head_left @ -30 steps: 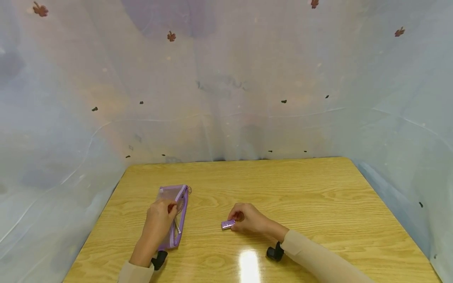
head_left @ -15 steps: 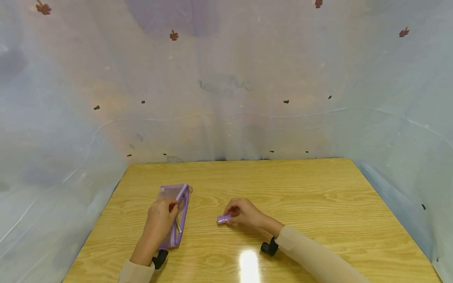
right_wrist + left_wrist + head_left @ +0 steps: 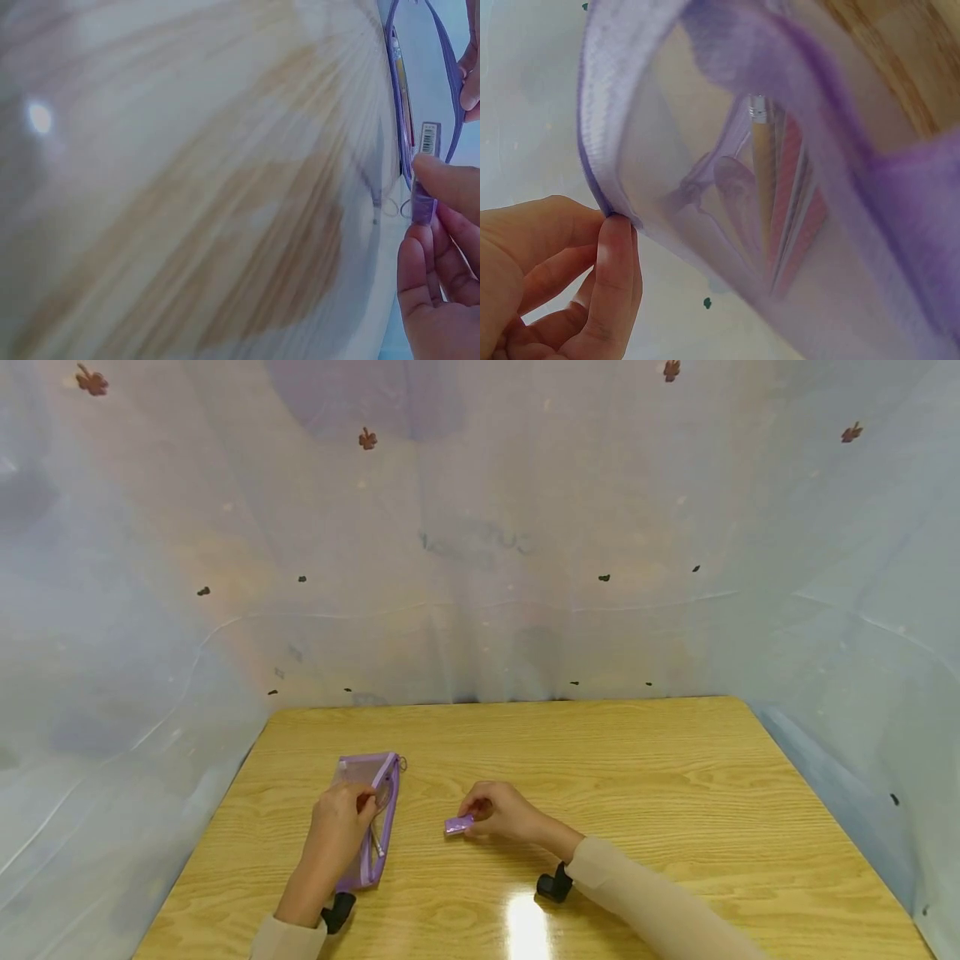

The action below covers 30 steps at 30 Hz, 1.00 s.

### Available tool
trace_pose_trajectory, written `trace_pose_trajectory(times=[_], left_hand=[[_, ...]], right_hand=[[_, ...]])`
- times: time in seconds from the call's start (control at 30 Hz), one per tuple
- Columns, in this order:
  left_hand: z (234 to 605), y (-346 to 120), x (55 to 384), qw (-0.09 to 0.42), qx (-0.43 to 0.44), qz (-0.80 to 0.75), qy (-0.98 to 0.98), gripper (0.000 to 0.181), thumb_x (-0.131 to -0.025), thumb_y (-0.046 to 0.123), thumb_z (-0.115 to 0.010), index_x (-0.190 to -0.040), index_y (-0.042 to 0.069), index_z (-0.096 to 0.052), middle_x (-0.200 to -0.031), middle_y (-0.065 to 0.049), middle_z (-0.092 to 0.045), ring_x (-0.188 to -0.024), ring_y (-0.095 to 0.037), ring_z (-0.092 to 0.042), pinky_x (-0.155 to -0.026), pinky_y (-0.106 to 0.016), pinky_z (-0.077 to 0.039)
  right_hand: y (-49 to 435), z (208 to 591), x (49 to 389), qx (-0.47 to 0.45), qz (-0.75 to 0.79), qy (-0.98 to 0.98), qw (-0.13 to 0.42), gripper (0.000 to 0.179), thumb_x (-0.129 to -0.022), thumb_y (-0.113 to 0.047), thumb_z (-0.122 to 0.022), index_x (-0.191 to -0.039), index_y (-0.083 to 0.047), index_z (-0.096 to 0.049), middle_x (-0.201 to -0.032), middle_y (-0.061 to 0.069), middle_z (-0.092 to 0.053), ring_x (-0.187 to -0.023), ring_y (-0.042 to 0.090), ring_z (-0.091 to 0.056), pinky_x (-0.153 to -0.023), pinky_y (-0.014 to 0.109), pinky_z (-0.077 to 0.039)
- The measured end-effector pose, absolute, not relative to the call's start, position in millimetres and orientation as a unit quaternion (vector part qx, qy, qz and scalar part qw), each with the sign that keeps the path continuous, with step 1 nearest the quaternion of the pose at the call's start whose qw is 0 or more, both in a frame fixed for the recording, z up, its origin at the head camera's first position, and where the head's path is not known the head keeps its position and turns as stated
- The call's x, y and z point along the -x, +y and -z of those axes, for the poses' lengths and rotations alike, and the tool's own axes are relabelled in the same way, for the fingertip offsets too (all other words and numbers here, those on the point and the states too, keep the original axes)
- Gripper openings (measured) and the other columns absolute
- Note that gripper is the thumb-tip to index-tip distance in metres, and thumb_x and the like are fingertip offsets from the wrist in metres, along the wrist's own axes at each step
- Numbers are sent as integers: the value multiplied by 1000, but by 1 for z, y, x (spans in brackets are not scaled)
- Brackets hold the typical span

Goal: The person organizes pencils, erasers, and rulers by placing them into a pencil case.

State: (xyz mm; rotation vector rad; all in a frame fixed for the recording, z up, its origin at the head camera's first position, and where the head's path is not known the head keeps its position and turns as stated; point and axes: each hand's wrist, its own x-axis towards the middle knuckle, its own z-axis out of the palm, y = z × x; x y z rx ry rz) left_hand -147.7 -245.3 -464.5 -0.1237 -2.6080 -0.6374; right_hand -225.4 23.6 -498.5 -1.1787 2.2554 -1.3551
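A see-through pencil pouch with purple trim (image 3: 369, 870) lies on the left side of the table. My left hand (image 3: 335, 822) pinches one edge of its mouth between thumb and finger, holding that side up. The left wrist view looks into the parted pouch: a pencil with a metal ferrule (image 3: 763, 161), reddish striped sticks (image 3: 786, 187) and an oval purple loop (image 3: 735, 184) show inside. My right hand (image 3: 501, 814) grips a small purple eraser (image 3: 457, 825) between thumb and fingers, right of the pouch. A barcode shows on the eraser's end in the right wrist view.
The wood-grain table (image 3: 600, 760) stretches right and back from the hands. A small ring (image 3: 403, 763) hangs at the pouch's far corner. Black wrist camera mounts (image 3: 555, 885) sit under both wrists. A pale printed curtain (image 3: 480, 568) hangs behind and at the sides.
My right hand has moved left with the eraser, nearer to the pouch. The left hand still holds the pouch's edge in the same spot.
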Motion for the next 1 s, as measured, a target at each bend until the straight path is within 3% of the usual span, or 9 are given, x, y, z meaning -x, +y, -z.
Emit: trace_pose_trajectory(times=[0.57, 1.0], left_hand=[[465, -246, 148, 218, 38, 236, -946, 5, -84, -4, -75, -88, -6, -74, -80, -15, -68, -70, -24, -64, -58, -35, -54], [464, -245, 149, 209, 32, 241, -947, 5, -84, -4, -74, -89, -6, -74, -80, -14, -67, -70, -23, -64, -57, -34, -54]], right_hand=[[-8, 497, 229, 420, 462, 771, 129, 20, -81, 2, -80, -99, 2, -72, -98, 13, -67, -86, 22, -62, -76, 23, -54], [-28, 493, 233, 377, 459, 794, 129, 21, -80, 0, -82, -98, 1, -73, -96, 7, -68, -84, 15, -62, -74, 20, -51]])
